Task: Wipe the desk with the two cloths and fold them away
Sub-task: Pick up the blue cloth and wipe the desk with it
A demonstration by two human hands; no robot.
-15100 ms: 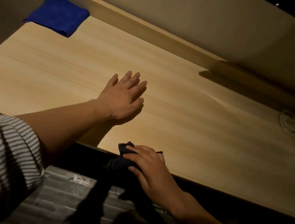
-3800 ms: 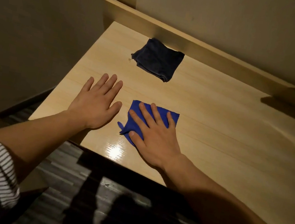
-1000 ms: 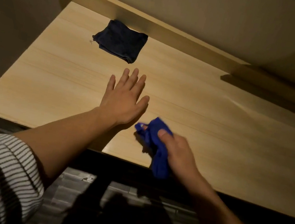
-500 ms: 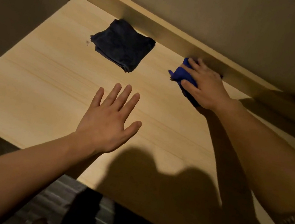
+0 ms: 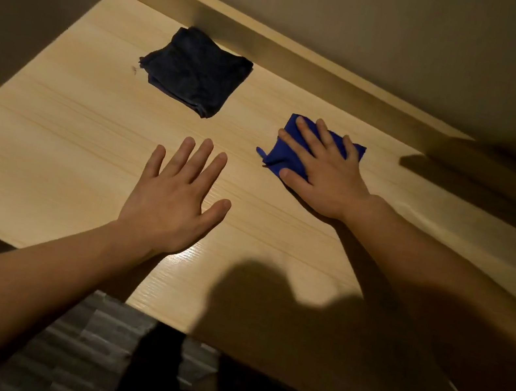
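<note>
Blue cloth lay under the spread fingers of the right hand; the left hand rested flat, fingers apart, a dark cloth beyond its fingertips.

Looks like a study or office nook — a pale wood-grain desk set into a corner, with a raised wooden ledge along its far edge against a plain beige wall. Dimly lit, with grey plank flooring below the near edge.
</note>
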